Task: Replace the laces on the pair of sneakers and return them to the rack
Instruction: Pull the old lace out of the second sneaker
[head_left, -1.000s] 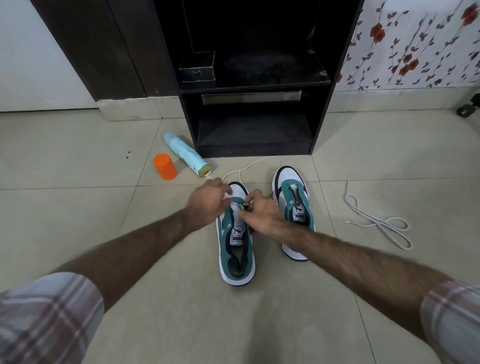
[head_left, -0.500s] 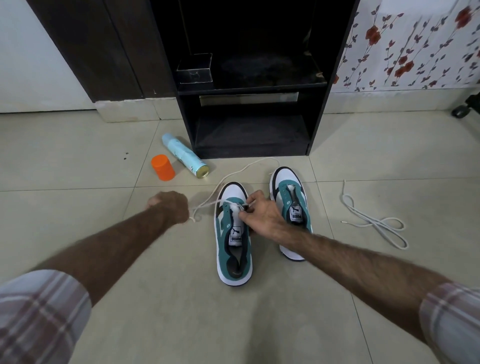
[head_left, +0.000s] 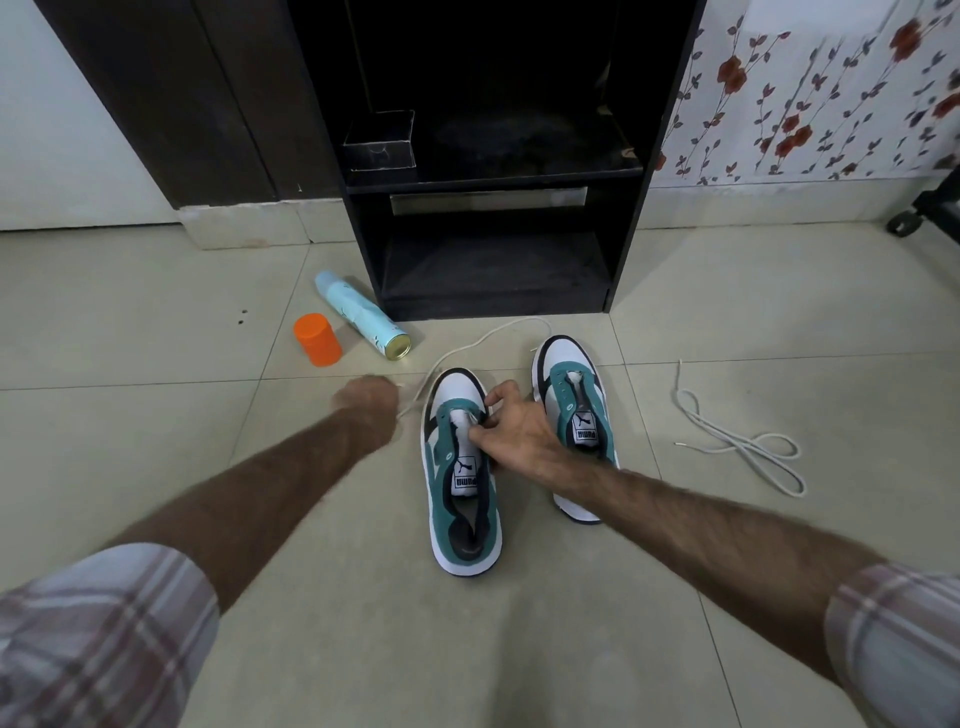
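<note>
- Two teal-and-white low-top sneakers stand side by side on the tiled floor (head_left: 519, 649), toes toward the rack: the left sneaker (head_left: 462, 499) sits nearer the person, the right sneaker (head_left: 571, 410) a little farther ahead and partly behind the right forearm
- Two off-white shoelaces: one lace (head_left: 483, 340) runs from the front eyelets of the left sneaker, loops out toward the rack's foot and comes back to the left hand; the second, loose lace (head_left: 737, 447) lies in loops on the floor, well apart to the right of both sneakers
- The left hand (head_left: 366, 402) is a closed fist around the first lace, just to the left of the left sneaker's toe; it is blurred, so the fingers cannot be told apart
- The right hand (head_left: 514, 431) rests over the left sneaker's tongue, its fingertips pinching at the front eyelets
- One black open shoe rack (head_left: 660, 156) with two shelves stands straight ahead; one small dark box (head_left: 379, 143) sits on the upper shelf's left side
- One pale blue spray can (head_left: 361, 314) lies on its side left of the rack, with one orange plastic cap (head_left: 317, 340) standing just beside it
- Two checked sleeves show at the lower corners
</note>
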